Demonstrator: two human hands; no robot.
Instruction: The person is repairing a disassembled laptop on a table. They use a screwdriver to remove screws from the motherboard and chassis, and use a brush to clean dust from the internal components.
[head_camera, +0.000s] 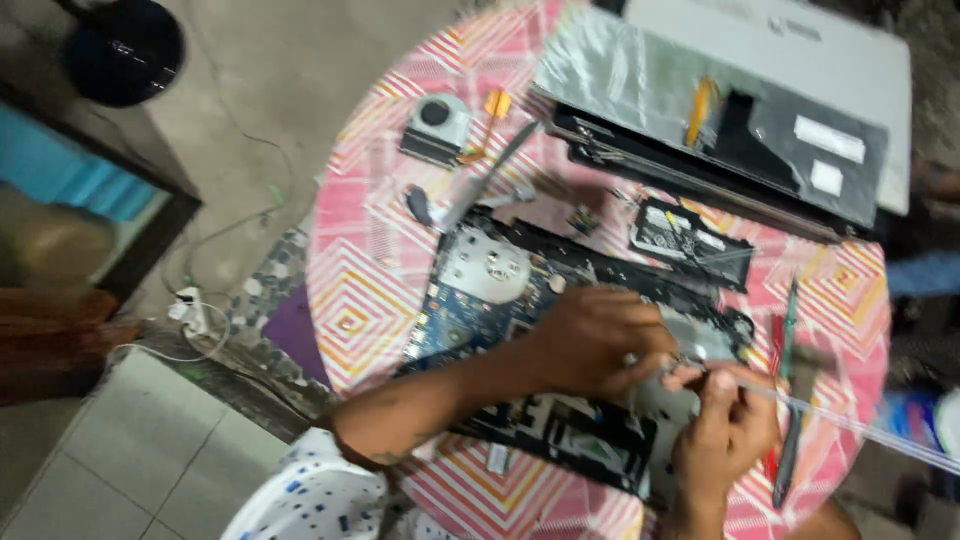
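1. Your right hand (725, 425) has its fingers (700, 378) pinched nearly closed on the near end of a thin clear rod (850, 425); thumb and forefinger meet around it.
2. Your left hand (600, 340) is curled, fingertips (655, 360) bent down and almost touching those of the right hand; whether they grip anything is hidden by blur.
3. Both hands work over the right part of the opened laptop base (500, 300), above its bare circuit board.
4. The rod's long axis runs from your fingertips out past the laptop base to the right, sloping slightly toward you; its far end leaves the frame.
5. The laptop base lies lengthwise across the pink patterned table (360, 290).
6. Beyond the laptop base: a small cooling fan (435, 125) and a detached screen panel (720, 110).
7. Right of the laptop base: a red-handled tool (776, 350), lying near your right hand.
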